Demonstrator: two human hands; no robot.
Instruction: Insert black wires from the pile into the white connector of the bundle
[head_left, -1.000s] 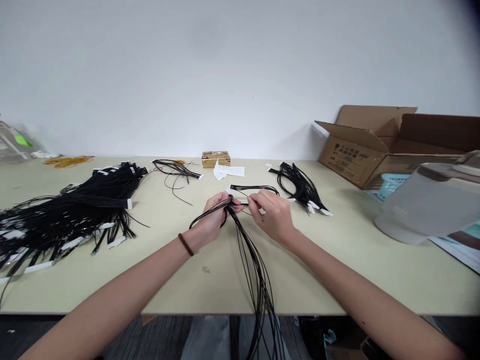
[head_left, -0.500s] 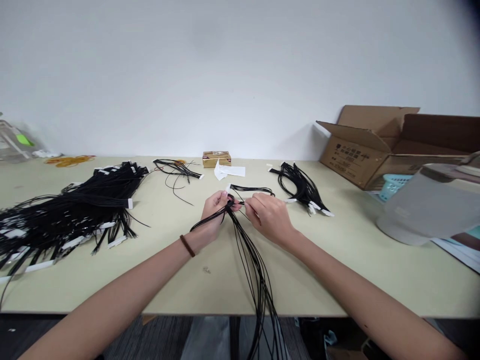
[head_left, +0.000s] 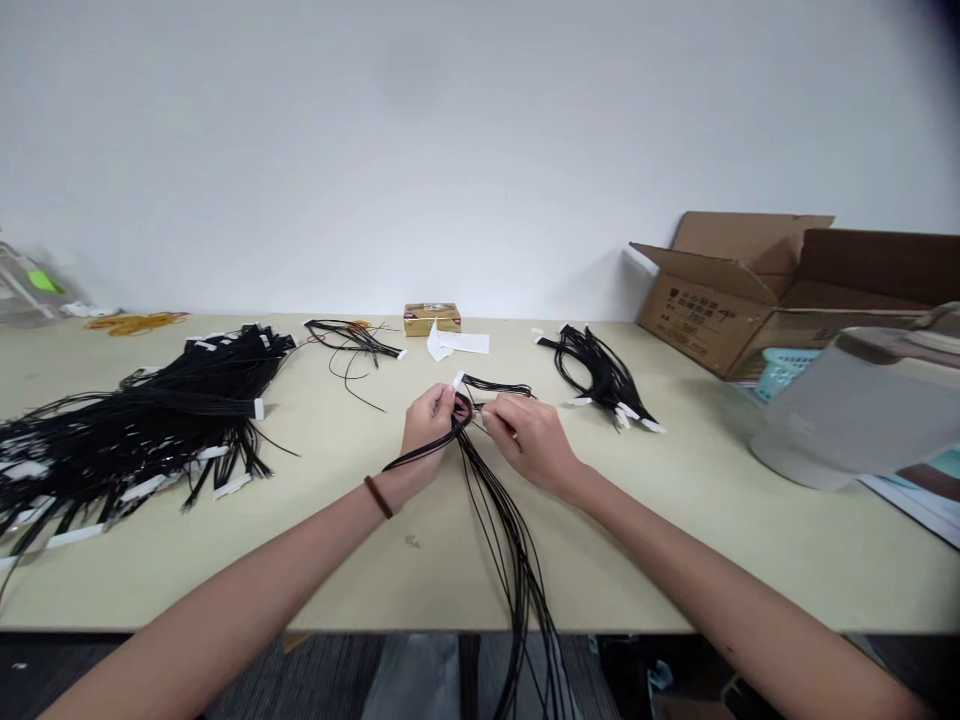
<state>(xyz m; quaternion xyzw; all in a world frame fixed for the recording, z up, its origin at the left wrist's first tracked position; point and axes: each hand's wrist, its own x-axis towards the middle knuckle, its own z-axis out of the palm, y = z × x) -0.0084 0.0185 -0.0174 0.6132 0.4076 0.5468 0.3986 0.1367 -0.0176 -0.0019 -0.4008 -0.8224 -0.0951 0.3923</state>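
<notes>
A wire harness (head_left: 517,560) of thin black wires with a white connector (head_left: 458,380) is between my hands over the middle of the table. My left hand (head_left: 429,425) is closed on it just below the connector, where the wires curl in a loop. Fingers pinched, my right hand (head_left: 529,432) grips wires on the right side of that loop; exactly which strands is hidden. The long wires hang down over the table's front edge. Another short black run extends from the connector behind my right hand.
A large heap of black harnesses (head_left: 180,410) covers the left of the table (head_left: 337,560). Smaller bundles (head_left: 600,370) lie behind my hands, near a gold box (head_left: 432,318) and white paper (head_left: 465,342). At right stand an open carton (head_left: 697,315) and a grey translucent container (head_left: 840,410).
The loop by my left fingers has opened wider and rounder. My right hand has shifted slightly left and down, and the short wire run behind it reaches less far right.
</notes>
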